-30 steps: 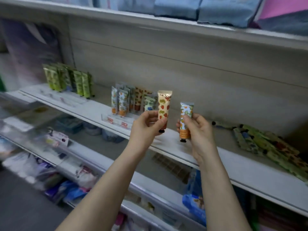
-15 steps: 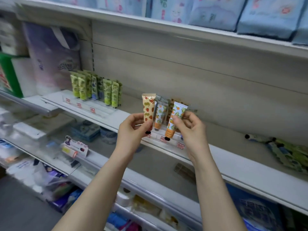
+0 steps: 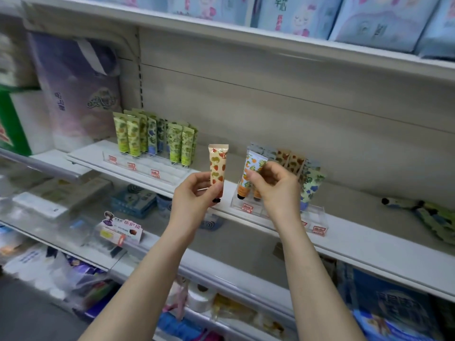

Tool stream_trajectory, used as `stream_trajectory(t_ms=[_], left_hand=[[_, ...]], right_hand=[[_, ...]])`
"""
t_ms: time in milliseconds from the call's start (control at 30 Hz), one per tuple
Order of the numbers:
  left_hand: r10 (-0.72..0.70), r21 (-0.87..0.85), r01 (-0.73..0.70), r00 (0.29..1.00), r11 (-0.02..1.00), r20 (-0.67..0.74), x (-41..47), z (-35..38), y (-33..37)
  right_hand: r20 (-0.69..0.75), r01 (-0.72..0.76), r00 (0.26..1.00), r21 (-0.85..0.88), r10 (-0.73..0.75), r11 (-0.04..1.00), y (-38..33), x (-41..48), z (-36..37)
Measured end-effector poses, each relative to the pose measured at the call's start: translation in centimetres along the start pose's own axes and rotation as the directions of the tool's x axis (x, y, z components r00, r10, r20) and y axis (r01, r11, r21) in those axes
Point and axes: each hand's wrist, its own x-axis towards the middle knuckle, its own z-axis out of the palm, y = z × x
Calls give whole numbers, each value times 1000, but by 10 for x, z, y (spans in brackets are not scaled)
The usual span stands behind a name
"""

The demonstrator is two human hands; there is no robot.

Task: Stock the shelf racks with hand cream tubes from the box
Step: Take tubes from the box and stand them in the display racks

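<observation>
My left hand (image 3: pixel 197 194) holds a cream-coloured strawberry-print tube (image 3: pixel 217 171) upright, cap down, in front of the shelf. My right hand (image 3: pixel 275 188) pinches an orange-print tube (image 3: pixel 251 173) and sets it, cap down, at the left end of a clear acrylic rack (image 3: pixel 317 223) on the white shelf (image 3: pixel 369 244). Several tubes stand in that rack behind my hand, among them a blue-and-green one (image 3: pixel 311 187). A second rack (image 3: pixel 145 166) to the left holds several green tubes (image 3: pixel 133 139). The box is out of view.
A loose heap of green tubes (image 3: pixel 433 220) lies on the shelf at far right. Tissue packs (image 3: pixel 76 94) stand at left and blue packs (image 3: pixel 376 20) fill the shelf above. Lower shelves hold assorted goods and a small sign (image 3: pixel 120 230).
The view has shifted left and closer. My right hand has carried the orange-print tube to the left end of the rack. My left hand keeps its strawberry-print tube upright.
</observation>
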Motion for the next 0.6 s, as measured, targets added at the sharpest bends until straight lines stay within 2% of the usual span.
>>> stream_trajectory(t_ms=[300,600], left_hand=[[23,1,-23,1000,1000,16,5,10,2],[63,-19,-62,996,998,56,-1,19,13]], right_hand=[[1,11,1000,-202,-11,979,10,-1,7],[-29,67,997,-155,-73,986,-5,1,-6]])
